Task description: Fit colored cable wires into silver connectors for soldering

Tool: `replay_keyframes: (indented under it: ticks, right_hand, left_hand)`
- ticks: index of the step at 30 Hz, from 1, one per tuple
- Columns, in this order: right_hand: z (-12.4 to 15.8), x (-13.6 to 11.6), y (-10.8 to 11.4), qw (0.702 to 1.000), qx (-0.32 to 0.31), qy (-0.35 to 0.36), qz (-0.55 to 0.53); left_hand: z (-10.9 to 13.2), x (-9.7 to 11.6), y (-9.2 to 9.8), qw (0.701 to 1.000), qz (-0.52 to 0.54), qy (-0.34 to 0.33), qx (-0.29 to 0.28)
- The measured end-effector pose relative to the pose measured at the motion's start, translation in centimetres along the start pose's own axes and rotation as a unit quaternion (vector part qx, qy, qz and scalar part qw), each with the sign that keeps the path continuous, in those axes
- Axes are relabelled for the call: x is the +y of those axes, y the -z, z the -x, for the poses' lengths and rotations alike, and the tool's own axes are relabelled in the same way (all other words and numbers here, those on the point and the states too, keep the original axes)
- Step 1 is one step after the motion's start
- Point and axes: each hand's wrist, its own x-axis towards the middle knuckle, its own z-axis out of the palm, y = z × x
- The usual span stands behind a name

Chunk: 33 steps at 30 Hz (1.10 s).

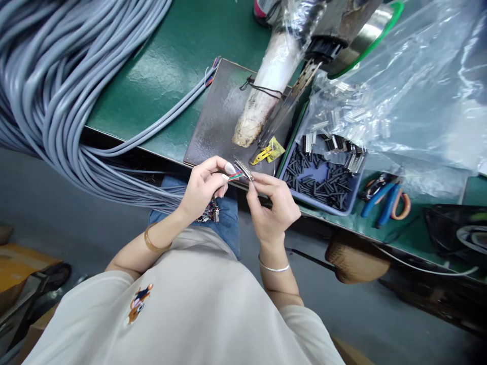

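While the left hand [201, 188] closes thumb and forefinger on the coloured wires [235, 175], the right hand [272, 205] pinches the small metal connector [243, 169] by its near end, its other fingers curled. Both are raised between the green bench [171, 56] and the chest, seemingly so the pin row faces the eyes. More connectors [212, 210] dangle under the left palm, probably kept out of the way. A blue tray [327, 207] of black sleeves sits just beyond the right hand, within easy reach. Grey cables [57, 86] sweep past the left wrist.
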Motion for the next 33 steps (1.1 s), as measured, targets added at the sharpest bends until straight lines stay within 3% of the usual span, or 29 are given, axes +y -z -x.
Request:
replay_keyframes:
  ticks: [10,26,33]
  right_hand:
    - [0.3,-0.2,-0.2,0.999,-0.003,-0.021,-0.036]
    - [-0.4,0.4,-0.5,0.998,0.015,-0.034,-0.048]
    - [-0.9,0.8,-0.7,0.999,0.018,-0.024,-0.043]
  left_hand:
    - [0.2,-0.4,0.6,1.000,0.019,0.005,-0.019]
    - [-1.1,0.2,-1.1,0.993,-0.076,-0.078,0.034]
    - [-1.6,0.5,-1.4,0.992,-0.086,-0.090,0.026]
